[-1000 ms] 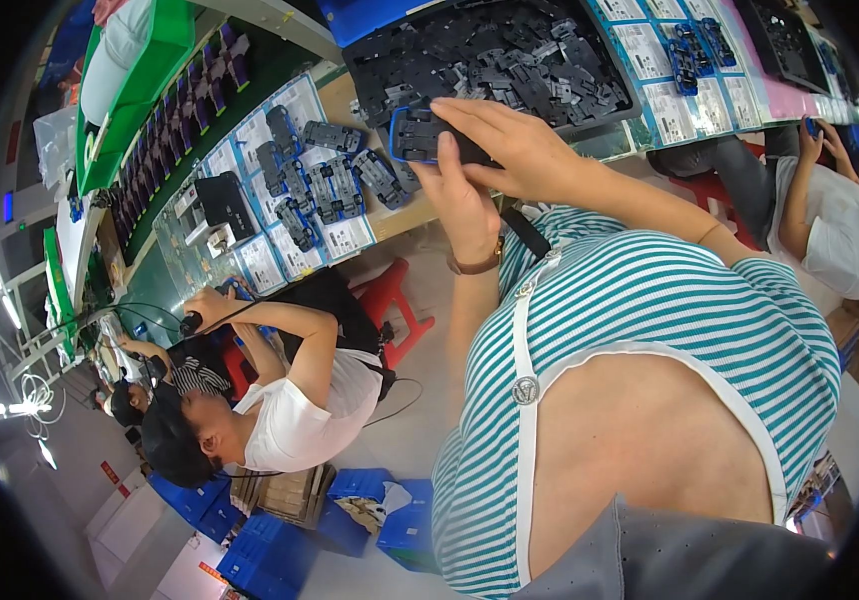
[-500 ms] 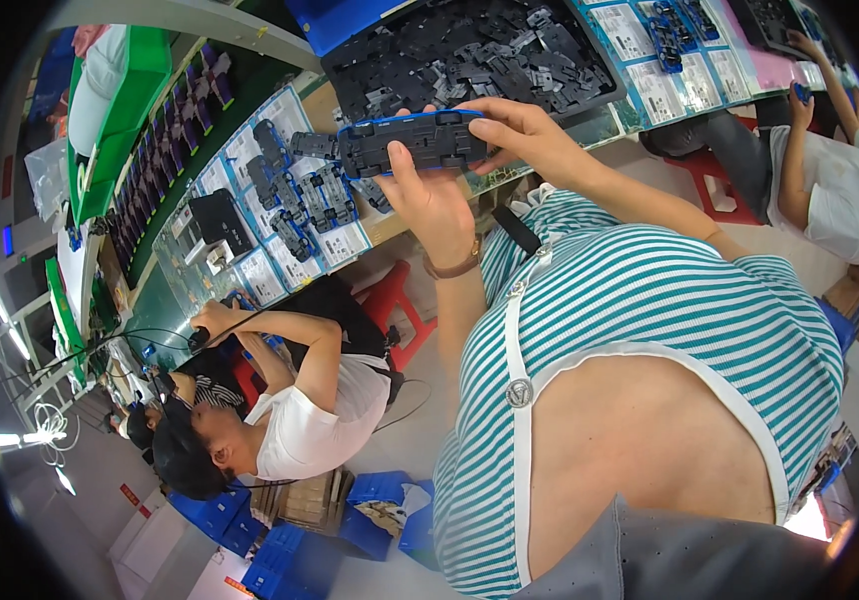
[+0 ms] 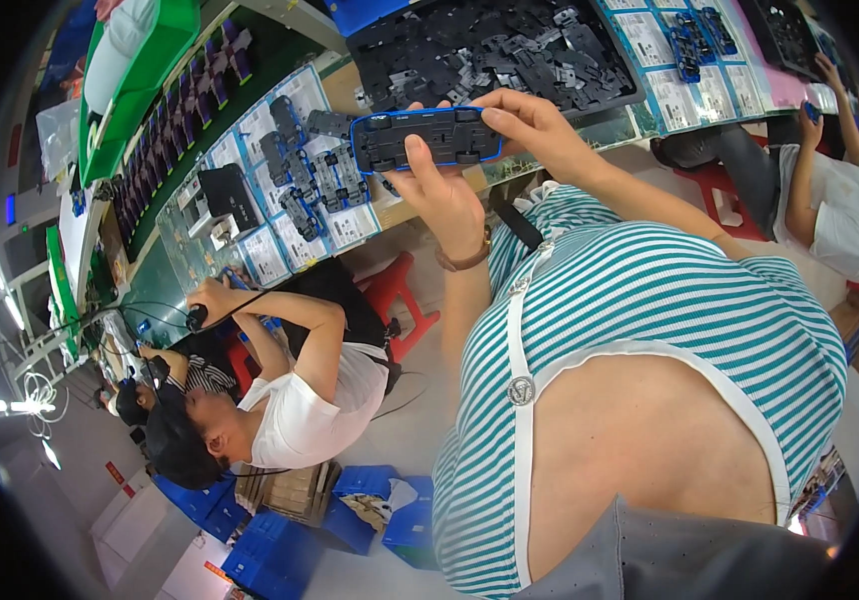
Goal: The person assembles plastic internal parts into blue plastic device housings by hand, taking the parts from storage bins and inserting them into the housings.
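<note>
Both my hands hold a toy car (image 3: 430,142), its black underside and wheels turned up toward me and a thin blue body edge around it. My left hand (image 3: 442,205) grips it from below, the thumb pressed on the underside. My right hand (image 3: 528,122) pinches the car's right end between thumb and fingers. Just behind the car stands a black tray (image 3: 622,98) heaped with loose black plastic parts. Left of the car, several more toy cars (image 3: 335,180) lie underside up on white sheets with blue borders.
A black box-like piece (image 3: 228,200) rests farther left on the table. More toy cars (image 3: 690,45) lie at the far right. Co-workers in white shirts (image 3: 320,410) sit on both sides. Red stools (image 3: 400,300) and blue bins (image 3: 275,555) stand on the floor.
The toy car has tilted so its underside faces me more fully, with more blue rim showing. Both hands keep their hold. The whole view has shifted slightly.
</note>
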Tool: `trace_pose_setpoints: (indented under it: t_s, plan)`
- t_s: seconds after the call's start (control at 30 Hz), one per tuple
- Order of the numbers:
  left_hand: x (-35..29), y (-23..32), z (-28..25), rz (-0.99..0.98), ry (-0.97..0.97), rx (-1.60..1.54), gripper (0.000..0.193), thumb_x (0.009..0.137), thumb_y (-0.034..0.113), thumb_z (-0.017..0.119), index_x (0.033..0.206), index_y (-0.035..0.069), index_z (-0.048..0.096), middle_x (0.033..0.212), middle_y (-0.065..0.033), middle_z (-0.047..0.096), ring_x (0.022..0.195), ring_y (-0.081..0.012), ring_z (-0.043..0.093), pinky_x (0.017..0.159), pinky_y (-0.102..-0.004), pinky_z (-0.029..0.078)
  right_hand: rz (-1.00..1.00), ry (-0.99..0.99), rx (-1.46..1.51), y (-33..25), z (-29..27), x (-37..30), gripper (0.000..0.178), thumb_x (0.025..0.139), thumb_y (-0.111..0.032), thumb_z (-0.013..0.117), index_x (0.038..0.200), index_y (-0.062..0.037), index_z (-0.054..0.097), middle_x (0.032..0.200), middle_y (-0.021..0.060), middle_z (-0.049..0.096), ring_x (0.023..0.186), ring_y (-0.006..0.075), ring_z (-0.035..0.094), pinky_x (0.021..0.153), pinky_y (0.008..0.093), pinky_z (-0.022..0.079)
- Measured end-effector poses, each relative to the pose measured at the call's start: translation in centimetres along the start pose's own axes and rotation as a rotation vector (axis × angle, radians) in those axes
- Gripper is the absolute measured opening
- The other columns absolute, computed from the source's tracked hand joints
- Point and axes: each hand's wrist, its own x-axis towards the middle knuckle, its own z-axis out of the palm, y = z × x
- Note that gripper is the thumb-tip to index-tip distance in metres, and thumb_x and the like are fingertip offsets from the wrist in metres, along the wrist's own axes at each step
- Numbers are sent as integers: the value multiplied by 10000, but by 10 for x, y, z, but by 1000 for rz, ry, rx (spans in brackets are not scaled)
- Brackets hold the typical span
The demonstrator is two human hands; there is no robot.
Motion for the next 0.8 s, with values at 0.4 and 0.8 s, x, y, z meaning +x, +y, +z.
trace_pose_setpoints:
  t_s: [0.4, 0.8]
  plan:
    - [5, 24, -42, 29, 96, -37, 482, 961, 180, 494, 1373, 106, 257, 1240, -174, 473, 1074, -314, 561, 937, -434, 471, -128, -102, -164, 19, 40, 12, 234, 954, -200, 532, 1073, 0, 559, 881, 23, 616, 725, 52, 569, 628, 227, 519]
    - [13, 48, -61, 69, 80, -52, 475, 963, 163, 480, 1370, 95, 244, 1245, -172, 464, 1090, -314, 554, 929, -424, 486, 87, -160, -1, 14, 74, 20, 300, 949, -242, 531, 1169, -41, 568, 1024, 13, 611, 904, 60, 569, 725, 221, 501]
